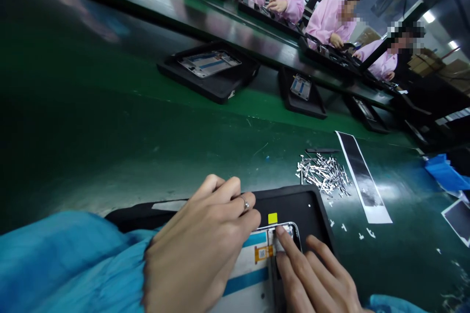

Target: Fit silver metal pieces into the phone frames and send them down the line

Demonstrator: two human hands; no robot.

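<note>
Over the black tray point(299, 200), left hand point(205, 234) curled, grip impossible to tell; right hand point(316, 279), fingers spread, touches the phone frame point(253, 266); silvery strips point(325, 173) heaped beyond.

At least four silvery rectangular device frames point(249, 298), four shallow black trays point(288, 200), one yellow square tab point(272, 218), one long black-and-white strip point(363, 176)

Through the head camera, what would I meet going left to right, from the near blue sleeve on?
Blue sleeve → left hand → small yellow square → pile of small pieces → long dark strip with white ends → crumpled blue sheet.
</note>
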